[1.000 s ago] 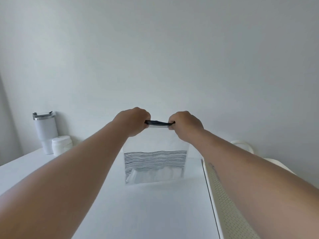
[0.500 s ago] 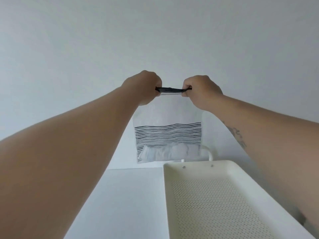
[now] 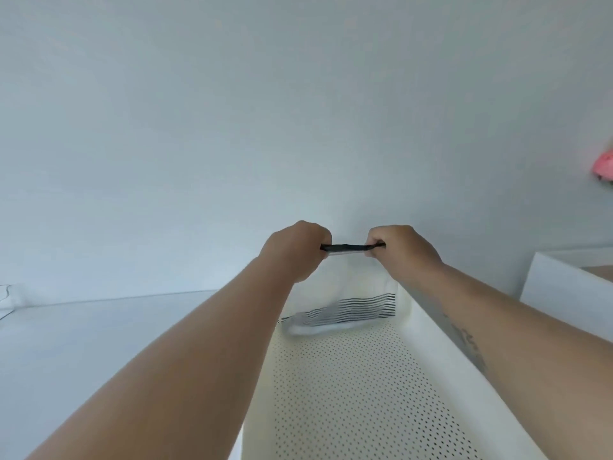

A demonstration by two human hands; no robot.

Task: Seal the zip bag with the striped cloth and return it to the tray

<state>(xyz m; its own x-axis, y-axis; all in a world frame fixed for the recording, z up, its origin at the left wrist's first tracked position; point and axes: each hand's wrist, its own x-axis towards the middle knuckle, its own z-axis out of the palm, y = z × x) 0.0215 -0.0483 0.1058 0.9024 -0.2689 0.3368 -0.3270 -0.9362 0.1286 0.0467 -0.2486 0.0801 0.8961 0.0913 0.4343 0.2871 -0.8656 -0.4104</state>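
Both hands (image 3: 351, 250) grip zip bag (image 3: 348, 293) w/ bottom in tray (image 3: 421, 330).

The left hand (image 3: 297, 249) and right hand (image 3: 399, 250) pinch the zip bag (image 3: 351, 287) by its dark top edge, its bottom touching the perforated tray (image 3: 365, 393).

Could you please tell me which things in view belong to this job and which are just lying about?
Job:
zip bag, held by its black zip strip
striped cloth inside the bag
tray
left hand
right hand

Lying about:
pink thing at the right edge
white box right of the tray
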